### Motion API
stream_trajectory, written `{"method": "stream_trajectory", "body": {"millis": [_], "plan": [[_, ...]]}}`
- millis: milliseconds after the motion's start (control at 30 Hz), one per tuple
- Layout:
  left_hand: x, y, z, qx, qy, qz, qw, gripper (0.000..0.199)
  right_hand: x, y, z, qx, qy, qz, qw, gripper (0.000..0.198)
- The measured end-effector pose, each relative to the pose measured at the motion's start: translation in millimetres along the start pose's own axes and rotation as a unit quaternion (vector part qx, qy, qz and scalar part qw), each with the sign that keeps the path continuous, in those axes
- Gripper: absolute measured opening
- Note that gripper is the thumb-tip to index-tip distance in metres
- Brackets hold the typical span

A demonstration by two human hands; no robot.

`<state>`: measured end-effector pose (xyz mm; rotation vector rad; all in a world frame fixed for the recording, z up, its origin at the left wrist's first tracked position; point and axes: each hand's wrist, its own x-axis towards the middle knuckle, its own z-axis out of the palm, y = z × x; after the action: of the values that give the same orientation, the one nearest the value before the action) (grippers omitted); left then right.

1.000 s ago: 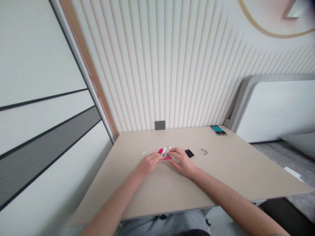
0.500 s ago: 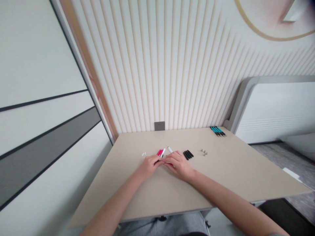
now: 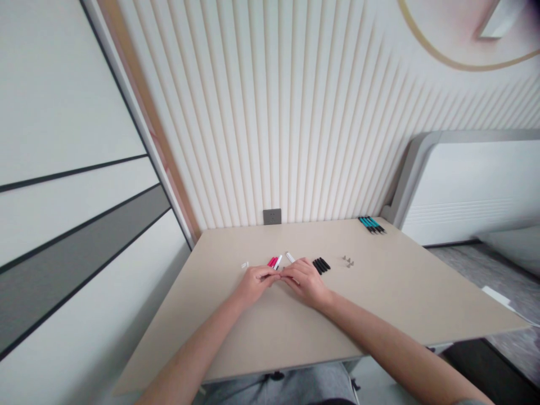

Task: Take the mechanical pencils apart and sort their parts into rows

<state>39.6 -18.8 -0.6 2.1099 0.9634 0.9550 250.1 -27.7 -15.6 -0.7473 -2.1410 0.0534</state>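
My left hand (image 3: 255,282) and my right hand (image 3: 304,281) meet fingertip to fingertip over the middle of the table. Both are closed in a pinch, and whatever sits between the fingers is hidden. Just beyond my left fingers lie pink pen-like pieces (image 3: 272,261) and a white one (image 3: 278,261). White slim pieces (image 3: 289,257) stick out behind my right hand, partly covered by it. Several black tubular pieces (image 3: 322,265) lie side by side to the right of that hand.
Small white bits (image 3: 245,265) lie to the left on the beige table (image 3: 228,349). Several small greyish cone-like parts (image 3: 348,261) are on the right. Blue and black pens (image 3: 372,225) rest at the back right corner. A dark socket (image 3: 272,216) is on the ribbed wall behind.
The hands stay together with small finger movements. A bit of red that showed under my right fingers is now out of sight. The view has shifted slightly.
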Motion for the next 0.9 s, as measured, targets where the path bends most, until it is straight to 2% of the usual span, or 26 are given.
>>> {"method": "stream_trajectory", "body": {"millis": [200,333,500,667,900], "plan": [[0,-5,2,-0.006,-0.016,0.029,0.999,0.027,1,2,-4,-0.005,0.003,0.028,1.0,0.013],[1,-6,-2,0.018,0.018,0.015,1.0,0.032,-4,10,-9,0.052,0.014,0.096,0.994,0.013],[0,-8,-10,0.04,0.057,0.003,0.998,0.028,-9,15,-11,0.128,0.011,0.177,0.976,0.016],[0,-8,-8,0.052,0.054,0.023,0.997,0.027,-7,9,-10,0.145,-0.01,0.171,0.975,0.015],[0,-9,-9,0.117,0.053,0.053,0.99,0.017,-6,7,-12,0.141,0.01,0.158,0.977,0.014]]}}
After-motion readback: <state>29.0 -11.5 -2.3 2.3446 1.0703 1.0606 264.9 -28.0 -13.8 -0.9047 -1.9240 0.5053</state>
